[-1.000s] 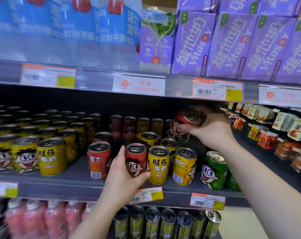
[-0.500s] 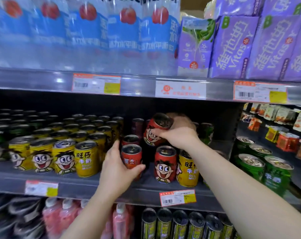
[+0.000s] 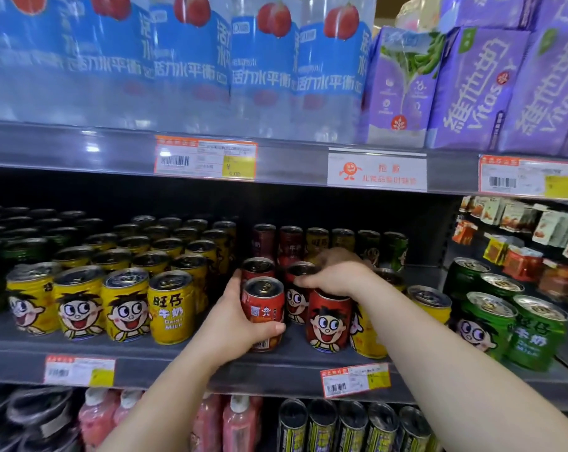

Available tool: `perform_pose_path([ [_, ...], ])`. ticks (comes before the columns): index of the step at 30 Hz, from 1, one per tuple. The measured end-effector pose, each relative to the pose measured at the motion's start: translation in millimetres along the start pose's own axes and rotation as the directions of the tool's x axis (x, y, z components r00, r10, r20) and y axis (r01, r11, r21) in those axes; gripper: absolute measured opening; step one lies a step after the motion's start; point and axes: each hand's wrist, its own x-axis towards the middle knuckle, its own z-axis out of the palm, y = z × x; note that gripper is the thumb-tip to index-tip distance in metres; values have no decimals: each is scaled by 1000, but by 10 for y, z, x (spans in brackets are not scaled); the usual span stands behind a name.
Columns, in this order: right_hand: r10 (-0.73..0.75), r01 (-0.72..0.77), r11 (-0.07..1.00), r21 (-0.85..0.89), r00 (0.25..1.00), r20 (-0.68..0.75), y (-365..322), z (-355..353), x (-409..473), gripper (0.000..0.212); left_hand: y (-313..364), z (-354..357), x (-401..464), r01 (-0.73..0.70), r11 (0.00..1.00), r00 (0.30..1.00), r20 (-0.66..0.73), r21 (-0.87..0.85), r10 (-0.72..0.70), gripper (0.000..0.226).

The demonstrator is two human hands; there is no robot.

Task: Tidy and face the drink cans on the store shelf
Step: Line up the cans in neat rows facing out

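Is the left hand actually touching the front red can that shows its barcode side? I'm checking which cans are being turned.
Touching. The head view shows the left hand wrapped around the front red can, thumb across its lower front.

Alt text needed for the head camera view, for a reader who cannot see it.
A person's left hand grips a red can at the shelf front, barcode side outward, while the right hand rests on the tops of red cans behind it. Yellow cans stand to the left, green cans to the right.
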Motion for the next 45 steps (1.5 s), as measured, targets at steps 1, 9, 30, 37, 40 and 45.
perform_pose_path([
  [1, 5, -5, 1000, -15, 1000, -14, 2, -5, -9, 90, -13, -17, 14, 14, 1000, 1000, 13, -18, -14, 122],
  [9, -30, 19, 996, -91, 993, -113, -92, -39, -38, 60, -58, -62, 96, 71, 993, 995, 77, -99, -63, 124],
  [30, -225, 200, 971, -130, 949, -220, 163, 7, -589, 57, -123, 6, 42, 42, 960, 995, -103, 277, -14, 105],
  [37, -284, 253, 957, -139, 917, -281, 201, 99, -606, 48, -84, 26, 39, 17, 978, 997, -71, 207, -2, 95],
  [40, -299, 281, 954, -102, 911, -285, 225, 59, -628, 38, -104, 38, 23, -3, 979, 996, -83, 202, 21, 88],
  [45, -316, 293, 948, -127, 914, -252, 281, -63, -651, 30, -108, 58, 4, -35, 983, 996, -77, 182, 50, 80],
])
